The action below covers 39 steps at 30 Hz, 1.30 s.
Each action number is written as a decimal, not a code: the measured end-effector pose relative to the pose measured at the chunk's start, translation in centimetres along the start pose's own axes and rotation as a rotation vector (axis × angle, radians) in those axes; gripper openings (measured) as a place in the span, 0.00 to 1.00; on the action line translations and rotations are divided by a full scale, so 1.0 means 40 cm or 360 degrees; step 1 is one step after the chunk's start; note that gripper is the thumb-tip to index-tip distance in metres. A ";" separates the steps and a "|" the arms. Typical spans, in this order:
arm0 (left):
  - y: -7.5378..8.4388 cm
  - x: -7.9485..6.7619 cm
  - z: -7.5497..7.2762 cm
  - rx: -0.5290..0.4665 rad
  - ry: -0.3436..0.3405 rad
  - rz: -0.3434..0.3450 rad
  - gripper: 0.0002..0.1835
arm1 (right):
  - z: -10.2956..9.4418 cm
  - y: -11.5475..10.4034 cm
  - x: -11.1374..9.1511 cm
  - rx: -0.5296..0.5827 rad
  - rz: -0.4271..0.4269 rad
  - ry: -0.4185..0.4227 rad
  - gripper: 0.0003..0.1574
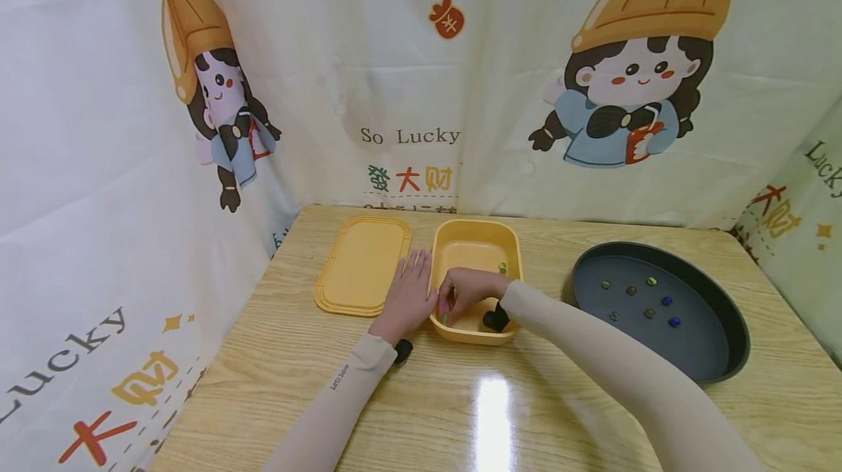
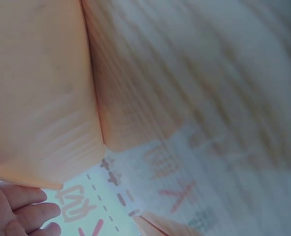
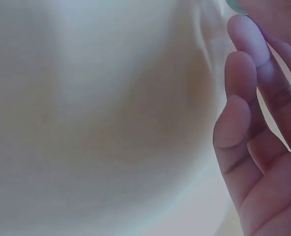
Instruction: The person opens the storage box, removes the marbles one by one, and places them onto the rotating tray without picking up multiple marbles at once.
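Observation:
My right hand (image 1: pixel 465 291) reaches down inside an orange-yellow plastic box (image 1: pixel 476 338), near its front left corner. Its thumb and fingers pinch a green marble (image 1: pixel 444 319), whose edge also shows as a green bit (image 3: pixel 236 6) in the right wrist view. At the box's left wall lies my left hand (image 1: pixel 411 295), fingers straight and close together. In the left wrist view, the fingers (image 2: pixel 30 216) of that hand show beside the box wall (image 2: pixel 42 98). Small yellow-green marbles (image 1: pixel 503 267) lie inside the box by its right wall.
A flat yellow lid (image 1: pixel 365 261) lies on the wooden table (image 1: pixel 421 413) left of the box. To the right stands a round dark grey pan (image 1: pixel 713 344) with several marbles, among them a blue marble (image 1: pixel 674 322). A printed curtain (image 1: pixel 316 77) hangs behind and beside the table.

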<state>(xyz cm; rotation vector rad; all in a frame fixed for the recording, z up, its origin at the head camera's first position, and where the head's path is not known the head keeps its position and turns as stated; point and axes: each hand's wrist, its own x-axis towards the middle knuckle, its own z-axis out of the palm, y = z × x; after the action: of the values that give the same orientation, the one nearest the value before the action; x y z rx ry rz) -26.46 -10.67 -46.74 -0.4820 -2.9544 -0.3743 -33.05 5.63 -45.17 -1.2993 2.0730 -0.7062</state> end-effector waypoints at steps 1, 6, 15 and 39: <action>0.000 0.000 0.000 -0.0001 0.0002 0.0001 0.33 | -0.004 0.001 -0.002 0.0000 0.0003 0.0006 0.04; 0.001 -0.001 -0.002 0.0009 -0.0025 -0.0009 0.33 | -0.019 0.006 -0.011 -0.0003 0.0013 0.0037 0.04; 0.001 0.002 -0.002 0.0046 -0.0010 0.0007 0.34 | -0.060 -0.001 -0.047 -0.0035 0.0023 0.0126 0.04; 0.001 -0.003 -0.001 0.0009 -0.0040 0.0014 0.34 | -0.182 -0.048 -0.308 -0.0073 0.0154 0.0516 0.07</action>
<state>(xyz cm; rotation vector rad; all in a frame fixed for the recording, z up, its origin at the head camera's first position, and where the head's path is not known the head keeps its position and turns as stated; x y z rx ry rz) -26.35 -10.68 -46.72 -0.5024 -2.9758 -0.3610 -32.76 17.10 -36.39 -1.1605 2.4043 -0.8780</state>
